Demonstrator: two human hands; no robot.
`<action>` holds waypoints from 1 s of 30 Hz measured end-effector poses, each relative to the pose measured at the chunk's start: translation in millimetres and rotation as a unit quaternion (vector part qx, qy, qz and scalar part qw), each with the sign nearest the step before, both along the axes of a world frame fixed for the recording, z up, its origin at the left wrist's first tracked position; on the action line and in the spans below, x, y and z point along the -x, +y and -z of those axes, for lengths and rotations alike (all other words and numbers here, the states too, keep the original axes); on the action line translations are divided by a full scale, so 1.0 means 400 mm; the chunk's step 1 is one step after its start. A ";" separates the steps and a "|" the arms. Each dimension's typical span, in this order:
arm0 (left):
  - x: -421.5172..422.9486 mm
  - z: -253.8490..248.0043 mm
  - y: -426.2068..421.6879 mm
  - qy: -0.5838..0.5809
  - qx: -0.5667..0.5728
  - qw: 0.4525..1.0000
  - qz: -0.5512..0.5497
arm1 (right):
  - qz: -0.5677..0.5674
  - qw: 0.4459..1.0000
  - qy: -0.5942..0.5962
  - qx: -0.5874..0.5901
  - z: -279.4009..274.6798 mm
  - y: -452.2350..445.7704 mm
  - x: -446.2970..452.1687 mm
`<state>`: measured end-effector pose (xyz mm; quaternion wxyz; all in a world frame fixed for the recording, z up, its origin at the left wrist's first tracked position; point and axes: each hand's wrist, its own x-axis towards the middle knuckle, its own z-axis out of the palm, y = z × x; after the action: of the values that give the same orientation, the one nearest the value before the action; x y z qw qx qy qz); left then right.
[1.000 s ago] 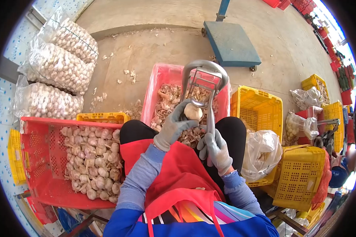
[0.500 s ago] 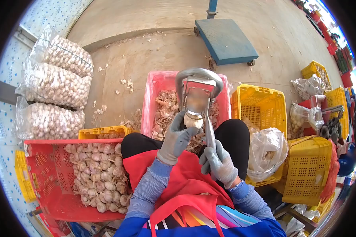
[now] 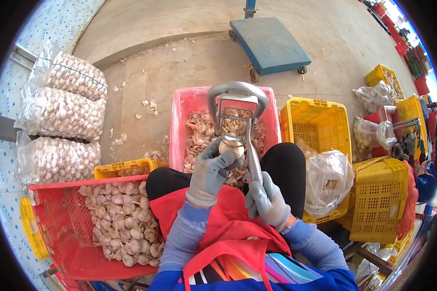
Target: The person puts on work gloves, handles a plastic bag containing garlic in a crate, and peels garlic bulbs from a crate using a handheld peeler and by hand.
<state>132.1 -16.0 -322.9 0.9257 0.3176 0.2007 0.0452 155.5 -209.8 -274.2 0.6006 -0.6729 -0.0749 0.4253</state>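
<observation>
Left hand (image 3: 205, 175) grasps one garlic bulb (image 3: 232, 149) at the metal tool (image 3: 239, 89), right hand (image 3: 271, 202) clenched round its handle (image 3: 253, 164); skins (image 3: 198, 125) shed, I see many crated bulbs (image 3: 127, 218) left.

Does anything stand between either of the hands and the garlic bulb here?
Nothing visible blocks the gloved left hand: it holds the garlic bulb. The gloved right hand grips a metal tool, whose handle rises beside the bulb, on that hand's side.
</observation>
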 end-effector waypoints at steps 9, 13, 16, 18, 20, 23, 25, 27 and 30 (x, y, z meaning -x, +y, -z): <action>0.020 0.063 0.017 -0.064 -0.022 0.997 0.026 | 0.017 0.966 -0.258 -0.013 0.258 0.005 -0.064; 0.087 0.058 -0.012 -0.085 -0.075 0.994 0.007 | 0.112 0.865 -0.484 -0.067 0.132 -0.011 -0.033; 0.132 0.043 -0.049 -0.090 -0.140 0.986 -0.012 | 0.057 0.986 -0.141 -0.073 0.066 -0.003 0.001; 0.152 0.022 -0.067 -0.075 -0.211 0.975 0.004 | 0.026 0.998 -0.007 -0.058 0.088 0.007 0.000; 0.165 0.008 -0.078 -0.053 -0.275 0.959 0.034 | 0.025 0.996 -0.052 -0.063 0.111 0.025 0.005; 0.177 -0.025 -0.110 -0.091 -0.257 0.962 -0.026 | 0.012 0.965 -0.252 -0.064 0.145 0.023 0.008; 0.190 -0.020 -0.131 -0.029 -0.344 0.938 -0.042 | 0.013 0.938 -0.339 -0.073 0.138 0.025 0.028; 0.201 -0.011 -0.145 0.009 -0.402 0.914 -0.052 | 0.004 0.931 -0.360 -0.054 0.147 0.018 0.036; 0.201 -0.002 -0.155 0.027 -0.375 0.925 -0.057 | -0.013 0.927 -0.372 -0.049 0.203 0.012 0.040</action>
<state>51.9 -78.1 -322.0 0.7288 0.6309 0.2121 0.1608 139.4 -205.0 -355.5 0.5560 -0.7516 -0.3224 0.1479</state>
